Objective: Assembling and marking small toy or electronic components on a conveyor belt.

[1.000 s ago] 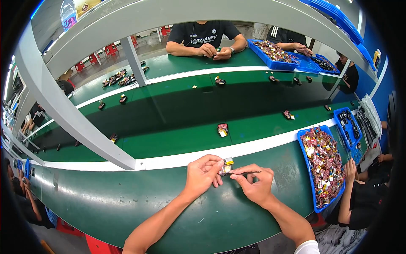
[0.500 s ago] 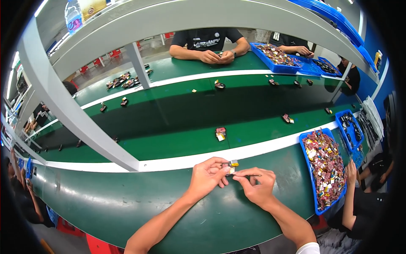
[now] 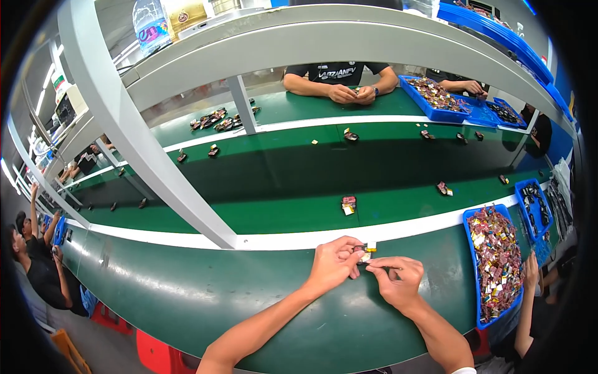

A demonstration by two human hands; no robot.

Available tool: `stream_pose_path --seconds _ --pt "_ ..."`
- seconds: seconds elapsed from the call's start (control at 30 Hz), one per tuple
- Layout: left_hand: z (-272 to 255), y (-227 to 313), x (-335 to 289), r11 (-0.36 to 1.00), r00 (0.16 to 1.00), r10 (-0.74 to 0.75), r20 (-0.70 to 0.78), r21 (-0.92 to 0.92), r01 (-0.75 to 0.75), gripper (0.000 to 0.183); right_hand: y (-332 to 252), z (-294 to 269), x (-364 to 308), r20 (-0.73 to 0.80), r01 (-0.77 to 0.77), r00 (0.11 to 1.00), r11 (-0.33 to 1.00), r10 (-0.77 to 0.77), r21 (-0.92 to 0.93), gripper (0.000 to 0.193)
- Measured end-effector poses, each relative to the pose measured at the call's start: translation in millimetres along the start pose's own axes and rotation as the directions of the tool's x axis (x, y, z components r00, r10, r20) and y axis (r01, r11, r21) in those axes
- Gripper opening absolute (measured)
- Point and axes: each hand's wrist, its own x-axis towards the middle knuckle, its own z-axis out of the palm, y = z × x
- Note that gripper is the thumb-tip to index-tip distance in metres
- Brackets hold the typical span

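My left hand (image 3: 331, 267) pinches a small electronic assembly (image 3: 371, 247), with a silver-and-yellow piece and dark parts showing past the fingertips. From the right, my right hand (image 3: 400, 282) has thumb and forefinger closed against the near side of that assembly. A thin dark rod-like thing (image 3: 398, 269) lies in its grip; whether it is a tool or part of the assembly I cannot tell. Both hands are just above the green worktable (image 3: 249, 283), close to its white rail. Beyond the rail, a similar assembly (image 3: 349, 204) lies on the green conveyor belt.
A blue tray (image 3: 479, 324) heaped with small red, white and yellow parts stands at my right, beside a smaller blue tray (image 3: 548, 209) of black parts. A grey post (image 3: 156, 149) rises at left. Opposite, a co-worker's hands (image 3: 352, 95) meet. Co-workers sit on both sides.
The view has swung left, so the scene sits farther right in the picture. My hands keep the same hold on the assembly, with only slight finger movement.
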Motion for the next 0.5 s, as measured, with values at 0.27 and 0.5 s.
stream_pose_path --seconds 0.27,0.5 --pt "-14.7 1.6 14.3 0.998 0.982 0.067 -0.178 0.016 -0.065 0.015 -2.5 -4.4 6.8 -0.074 -0.036 0.997 0.999 0.036 0.005 0.015" --pt "-124.2 15.0 80.6 0.884 0.765 0.293 -0.574 0.467 0.011 0.018 10.1 -4.1 5.9 -0.090 -0.097 0.991 0.995 0.097 0.009 0.017"
